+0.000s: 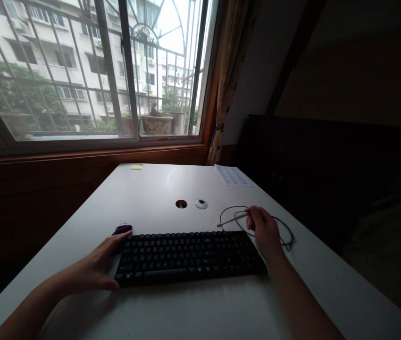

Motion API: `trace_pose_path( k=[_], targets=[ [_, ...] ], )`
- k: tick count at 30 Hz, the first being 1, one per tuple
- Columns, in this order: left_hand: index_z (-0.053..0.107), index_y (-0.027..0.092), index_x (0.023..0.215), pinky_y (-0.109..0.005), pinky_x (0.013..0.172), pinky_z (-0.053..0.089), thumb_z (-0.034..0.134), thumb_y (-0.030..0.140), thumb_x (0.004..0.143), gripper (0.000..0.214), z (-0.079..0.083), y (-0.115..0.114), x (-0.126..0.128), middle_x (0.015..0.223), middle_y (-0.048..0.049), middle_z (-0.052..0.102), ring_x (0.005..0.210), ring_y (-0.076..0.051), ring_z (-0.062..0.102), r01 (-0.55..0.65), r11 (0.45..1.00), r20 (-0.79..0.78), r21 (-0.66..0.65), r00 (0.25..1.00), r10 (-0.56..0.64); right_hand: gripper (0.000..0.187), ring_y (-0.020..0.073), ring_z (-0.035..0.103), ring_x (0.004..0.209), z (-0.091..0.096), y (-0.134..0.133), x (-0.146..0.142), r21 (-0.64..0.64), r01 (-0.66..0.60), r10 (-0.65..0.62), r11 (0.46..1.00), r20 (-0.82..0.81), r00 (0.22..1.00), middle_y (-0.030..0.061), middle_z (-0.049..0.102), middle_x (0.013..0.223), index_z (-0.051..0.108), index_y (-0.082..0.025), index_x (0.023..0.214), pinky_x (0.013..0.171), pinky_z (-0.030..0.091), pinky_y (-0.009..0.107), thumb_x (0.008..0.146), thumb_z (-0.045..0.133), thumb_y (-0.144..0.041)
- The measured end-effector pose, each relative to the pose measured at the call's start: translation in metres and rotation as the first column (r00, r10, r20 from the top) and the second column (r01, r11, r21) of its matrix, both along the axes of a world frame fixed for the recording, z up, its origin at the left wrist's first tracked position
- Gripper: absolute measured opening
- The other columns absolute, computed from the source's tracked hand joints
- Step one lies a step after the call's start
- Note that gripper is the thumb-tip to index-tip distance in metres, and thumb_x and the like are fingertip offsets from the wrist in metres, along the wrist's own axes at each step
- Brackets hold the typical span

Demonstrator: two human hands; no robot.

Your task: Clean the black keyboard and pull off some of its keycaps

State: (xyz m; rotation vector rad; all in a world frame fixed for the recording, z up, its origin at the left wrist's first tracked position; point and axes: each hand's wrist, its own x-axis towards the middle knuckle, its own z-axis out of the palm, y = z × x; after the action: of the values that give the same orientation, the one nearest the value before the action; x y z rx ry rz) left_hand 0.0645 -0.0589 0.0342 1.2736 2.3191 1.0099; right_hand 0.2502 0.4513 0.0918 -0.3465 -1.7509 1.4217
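A black keyboard (189, 257) lies flat on the white desk in front of me. My left hand (96, 264) spans its left end, with the fingers at the upper corner and the thumb at the lower one. Beside those fingers is a dark purple bundle (121, 230), partly hidden by the hand. My right hand (263, 229) pinches a thin pale stick (234, 219) above the keyboard's upper right corner. The stick points left, its slightly thicker tip just beyond the top row of keys. A black cable (285, 231) loops on the desk behind and right of this hand.
The white desk (151, 189) has a round cable hole (181, 204), with a white and dark round cap (201, 204) next to it. A printed sheet (234, 176) lies at the far right edge, and yellow sticky notes (137, 166) at the far left. Behind stands a barred window (129, 71).
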Motion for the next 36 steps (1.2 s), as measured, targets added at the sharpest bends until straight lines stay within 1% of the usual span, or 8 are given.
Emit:
trace_pose_path(
  k=[5, 9, 15, 21, 25, 29, 32, 36],
  targets=[
    [0.020, 0.038, 0.167, -0.067, 0.127, 0.026, 0.089, 0.024, 0.069, 0.121, 0.000, 0.000, 0.000, 0.167, -0.0138, 0.033, 0.153, -0.046, 0.034, -0.019, 1.000, -0.024, -0.009, 1.000, 0.019, 0.042, 0.0132, 0.048, 0.057, -0.002, 0.001, -0.001, -0.040, 0.007, -0.008, 0.999, -0.013, 1.000, -0.0037, 0.052, 0.060, 0.068, -0.023, 0.088, 0.055, 0.039, 0.027, 0.095, 0.065, -0.064],
    [0.022, 0.039, 0.167, -0.066, 0.126, 0.029, 0.091, 0.029, 0.069, 0.121, -0.001, 0.000, 0.000, 0.166, -0.0138, 0.035, 0.152, -0.046, 0.036, 0.001, 1.000, -0.046, -0.002, 0.999, -0.001, 0.044, 0.0121, 0.048, 0.054, -0.006, 0.001, -0.004, -0.092, 0.003, -0.006, 0.996, -0.036, 0.999, -0.0050, 0.050, 0.058, 0.066, -0.023, 0.087, 0.053, 0.039, 0.027, 0.093, 0.067, -0.066],
    [0.025, 0.041, 0.166, -0.070, 0.124, 0.029, 0.095, 0.043, 0.069, 0.120, 0.001, 0.002, 0.000, 0.165, -0.0148, 0.035, 0.151, -0.048, 0.035, 0.024, 1.000, -0.071, -0.015, 0.997, -0.025, 0.049, 0.0134, 0.048, 0.051, -0.006, -0.001, -0.007, -0.175, 0.015, -0.028, 0.984, -0.070, 0.997, -0.0039, 0.050, 0.055, 0.066, -0.023, 0.082, 0.052, 0.039, 0.029, 0.092, 0.063, -0.071],
    [0.022, 0.044, 0.166, -0.069, 0.123, 0.032, 0.094, 0.056, 0.070, 0.121, -0.007, -0.002, -0.004, 0.167, -0.0119, 0.034, 0.151, -0.048, 0.033, 0.058, 0.998, -0.130, -0.010, 0.990, -0.059, 0.051, 0.0134, 0.047, 0.046, 0.001, 0.002, -0.006, -0.270, -0.053, 0.019, 0.961, -0.126, 0.992, -0.0040, 0.047, 0.052, 0.066, -0.024, 0.078, 0.047, 0.037, 0.030, 0.089, 0.063, -0.075],
    [0.021, 0.044, 0.167, -0.069, 0.124, 0.031, 0.093, 0.063, 0.069, 0.123, -0.005, -0.002, -0.003, 0.166, -0.0126, 0.034, 0.151, -0.049, 0.032, 0.057, 0.998, -0.112, -0.008, 0.992, -0.058, 0.050, 0.0139, 0.048, 0.046, 0.000, 0.007, -0.007, -0.313, -0.108, 0.070, 0.944, -0.131, 0.989, -0.0032, 0.049, 0.052, 0.068, -0.024, 0.080, 0.046, 0.037, 0.030, 0.087, 0.064, -0.074],
    [0.027, 0.043, 0.166, -0.068, 0.124, 0.033, 0.084, 0.066, 0.079, 0.106, 0.004, -0.002, -0.002, 0.166, -0.0119, 0.037, 0.151, -0.047, 0.035, 0.076, 0.997, -0.067, 0.000, 0.995, -0.076, 0.047, 0.0141, 0.051, 0.050, 0.000, 0.006, -0.006, -0.354, -0.144, 0.099, 0.924, -0.143, 0.985, -0.0023, 0.052, 0.055, 0.071, -0.024, 0.081, 0.047, 0.038, 0.028, 0.087, 0.066, -0.070],
    [0.033, 0.043, 0.164, -0.066, 0.124, 0.034, 0.075, 0.064, 0.090, 0.087, 0.009, -0.002, -0.002, 0.165, -0.0101, 0.039, 0.151, -0.044, 0.037, 0.071, 0.997, -0.060, 0.004, 0.996, -0.071, 0.041, 0.0138, 0.054, 0.053, 0.003, 0.004, -0.006, -0.404, -0.162, 0.110, 0.900, -0.147, 0.983, -0.0013, 0.056, 0.057, 0.075, -0.022, 0.082, 0.050, 0.043, 0.028, 0.085, 0.070, -0.063],
    [0.040, 0.043, 0.162, -0.064, 0.124, 0.036, 0.067, 0.060, 0.097, 0.072, 0.010, -0.002, -0.004, 0.163, -0.0089, 0.044, 0.149, -0.041, 0.042, 0.044, 0.999, -0.084, 0.006, 0.995, -0.044, 0.038, 0.0168, 0.062, 0.058, 0.003, 0.002, -0.005, -0.397, -0.167, 0.126, 0.903, -0.127, 0.984, 0.0013, 0.064, 0.063, 0.076, -0.023, 0.086, 0.054, 0.051, 0.030, 0.086, 0.069, -0.060]
  ],
)
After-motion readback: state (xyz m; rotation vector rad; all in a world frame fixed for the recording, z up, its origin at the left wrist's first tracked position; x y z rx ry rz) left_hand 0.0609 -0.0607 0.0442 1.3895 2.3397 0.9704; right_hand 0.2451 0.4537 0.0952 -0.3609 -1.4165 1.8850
